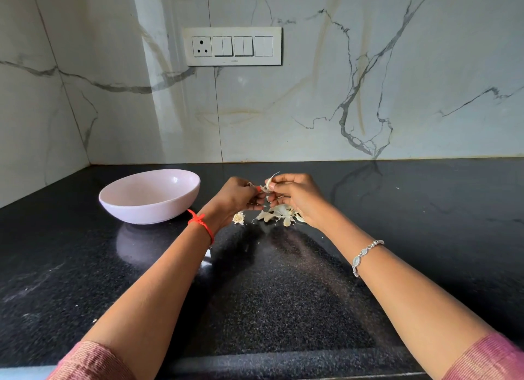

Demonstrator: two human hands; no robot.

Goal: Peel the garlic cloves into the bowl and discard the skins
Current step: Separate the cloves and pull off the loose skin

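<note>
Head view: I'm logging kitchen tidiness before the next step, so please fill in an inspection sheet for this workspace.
Surface: black speckled countertop, glossy, a few pale flecks.
Job's things: pink bowl at left, no cloves visible inside from this angle; garlic clove held above the skins pile.
Clutter: loose root piece beside the skins.
Grippers: left hand and right hand both pinch the clove.
Cables: nothing seen.
Surroundings: marble wall, switch panel with one socket.
</note>
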